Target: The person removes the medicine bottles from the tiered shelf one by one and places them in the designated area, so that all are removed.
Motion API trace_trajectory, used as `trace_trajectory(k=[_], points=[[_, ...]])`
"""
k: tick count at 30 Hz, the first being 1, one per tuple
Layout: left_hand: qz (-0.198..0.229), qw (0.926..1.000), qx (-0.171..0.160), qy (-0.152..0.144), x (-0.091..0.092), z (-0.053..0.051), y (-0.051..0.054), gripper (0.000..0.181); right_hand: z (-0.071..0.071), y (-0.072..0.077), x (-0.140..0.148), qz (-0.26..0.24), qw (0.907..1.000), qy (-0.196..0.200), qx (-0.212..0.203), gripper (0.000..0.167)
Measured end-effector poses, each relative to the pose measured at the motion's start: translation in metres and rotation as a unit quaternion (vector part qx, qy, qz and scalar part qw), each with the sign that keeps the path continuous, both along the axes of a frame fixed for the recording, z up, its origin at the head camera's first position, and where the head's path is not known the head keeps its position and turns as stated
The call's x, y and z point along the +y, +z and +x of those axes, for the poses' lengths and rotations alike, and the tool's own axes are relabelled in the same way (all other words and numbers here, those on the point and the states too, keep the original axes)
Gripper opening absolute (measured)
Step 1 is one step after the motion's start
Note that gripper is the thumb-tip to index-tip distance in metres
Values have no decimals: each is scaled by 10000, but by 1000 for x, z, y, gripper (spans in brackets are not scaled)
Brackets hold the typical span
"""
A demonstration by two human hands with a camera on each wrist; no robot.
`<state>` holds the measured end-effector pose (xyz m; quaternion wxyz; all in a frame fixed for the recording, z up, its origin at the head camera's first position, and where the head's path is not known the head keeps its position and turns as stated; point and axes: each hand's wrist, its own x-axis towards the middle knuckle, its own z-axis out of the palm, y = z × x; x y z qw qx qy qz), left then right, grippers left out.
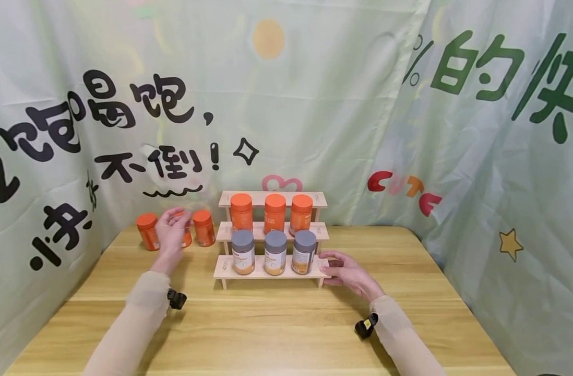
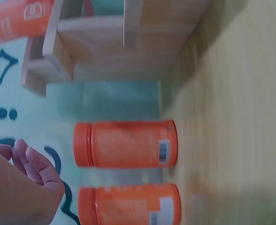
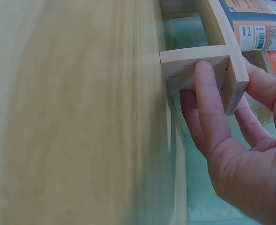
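My left hand (image 1: 171, 232) is raised in front of the middle of three orange jars (image 1: 204, 230) at the back left, partly hiding that jar. Its fingers are loosely bent around nothing; in the left wrist view the hand (image 2: 25, 187) is apart from the lids of two orange jars (image 2: 133, 144). A three-step wooden rack (image 1: 272, 277) bears three grey-lidded jars (image 1: 275, 253) on its lowest step and three orange jars (image 1: 274, 214) higher up. With its thumb and fingers, my right hand (image 1: 347, 274) grips the right end of the lowest step (image 3: 236, 70).
The wood-grain table (image 1: 267, 324) extends in front of the rack and to both sides. A pale green printed cloth (image 1: 324, 130) hangs behind the table and along its left and right sides.
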<state>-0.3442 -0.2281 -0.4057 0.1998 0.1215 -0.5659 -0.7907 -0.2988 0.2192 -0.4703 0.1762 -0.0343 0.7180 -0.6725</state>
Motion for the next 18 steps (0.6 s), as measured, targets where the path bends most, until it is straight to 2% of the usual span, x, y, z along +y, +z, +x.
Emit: trace_trajectory(k=[6,11,14,18], points=[[-521,9982,110,-283,21,1,5,18,0,1,2,20,10000,-15,-14,46],[-995,9930,278,-572,30,3,7,23,0,1,1,28,10000,-36,-2,45],[-1291,9865,489,-885,34,3,6,33,0,1,0,77,10000,-37,-25,45],[-1697,9722,848,-1370,38,4,6,50,-1,3,-1,104,9999,-9,8,45]])
